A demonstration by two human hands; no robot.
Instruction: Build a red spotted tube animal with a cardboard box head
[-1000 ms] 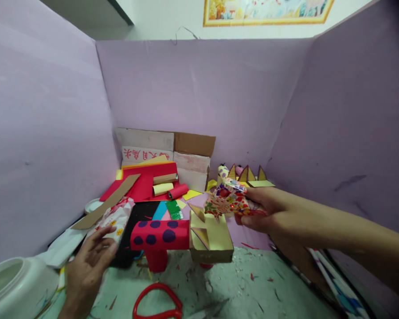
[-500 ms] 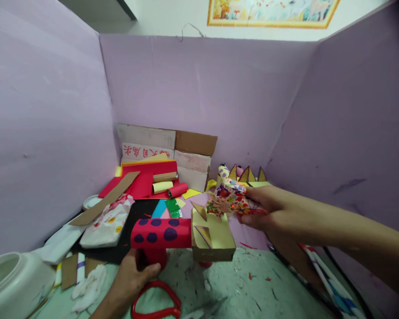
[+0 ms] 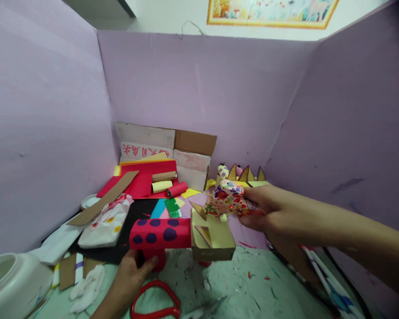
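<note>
A paper craft figure stands on the table, with a red tube body (image 3: 161, 233) bearing purple spots and a gold box (image 3: 219, 237) at its right end. Two pointed brown-gold paper pieces stick up from the box top. My left hand (image 3: 133, 274) is closed around a red tube leg (image 3: 158, 261) under the body. My right hand (image 3: 266, 206) grips what looks like a floral-printed glue gun (image 3: 228, 201) with a small red light. Its front end is just above the box, by the pointed pieces; I cannot tell whether it touches.
Red-handled scissors (image 3: 156, 312) lie at the near edge. Red paper (image 3: 139, 181), paper rolls, a cardboard strip (image 3: 104, 199) and a white packet (image 3: 106, 226) lie to the left. A white jar (image 3: 16, 283) stands near left. Purple panels (image 3: 199, 88) enclose the table.
Both hands, the figure and the floral-printed glue gun stay almost in place. The whole view has shifted very slightly.
</note>
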